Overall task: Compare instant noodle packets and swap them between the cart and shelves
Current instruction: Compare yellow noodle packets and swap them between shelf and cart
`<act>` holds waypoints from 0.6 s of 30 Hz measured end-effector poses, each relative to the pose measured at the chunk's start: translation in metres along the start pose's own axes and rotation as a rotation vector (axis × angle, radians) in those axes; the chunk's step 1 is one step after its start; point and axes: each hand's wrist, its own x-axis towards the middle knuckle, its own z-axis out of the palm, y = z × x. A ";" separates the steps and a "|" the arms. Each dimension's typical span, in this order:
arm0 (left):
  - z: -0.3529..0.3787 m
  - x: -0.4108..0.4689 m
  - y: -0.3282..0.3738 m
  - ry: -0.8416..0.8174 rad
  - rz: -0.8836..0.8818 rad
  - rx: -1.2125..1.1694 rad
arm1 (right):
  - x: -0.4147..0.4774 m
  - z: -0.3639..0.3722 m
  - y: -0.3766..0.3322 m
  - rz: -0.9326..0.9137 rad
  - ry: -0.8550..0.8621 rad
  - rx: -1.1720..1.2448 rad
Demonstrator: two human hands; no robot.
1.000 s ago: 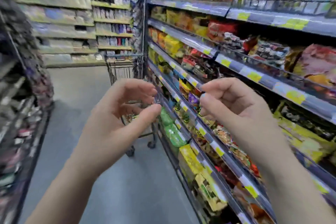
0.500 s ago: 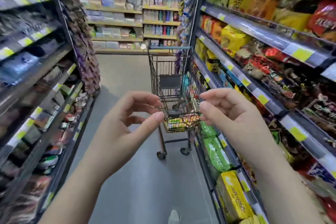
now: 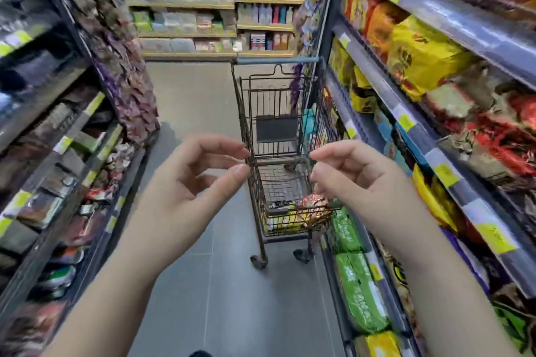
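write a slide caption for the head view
Left hand and right hand, both empty, raised before a wire cart holding packets beside stocked shelves.

The left hand (image 3: pixel 185 200) and right hand (image 3: pixel 362 191) extend from bare forearms (image 3: pixel 110 307), with a dark shoe tip (image 3: pixel 200 353) below.

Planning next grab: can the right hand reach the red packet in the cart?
Likely yes, after a step closer. The right hand is empty, the cart is open-topped and nothing covers the red packet, but the cart seems just ahead.
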 end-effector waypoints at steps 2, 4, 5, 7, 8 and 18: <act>0.006 0.028 -0.016 0.004 -0.014 -0.002 | 0.029 -0.006 0.012 0.023 0.005 0.003; 0.010 0.056 -0.032 -0.010 -0.019 -0.013 | 0.057 -0.010 0.025 0.049 0.017 0.003; 0.011 0.071 -0.040 -0.028 -0.020 -0.019 | 0.071 -0.011 0.032 0.062 0.021 -0.004; 0.012 0.099 -0.058 -0.066 -0.016 -0.036 | 0.097 -0.013 0.044 0.088 0.030 -0.013; 0.011 0.113 -0.068 -0.075 -0.010 -0.044 | 0.110 -0.013 0.049 0.098 0.036 -0.013; 0.005 0.265 -0.166 -0.182 -0.101 -0.114 | 0.260 -0.009 0.082 0.160 0.040 -0.069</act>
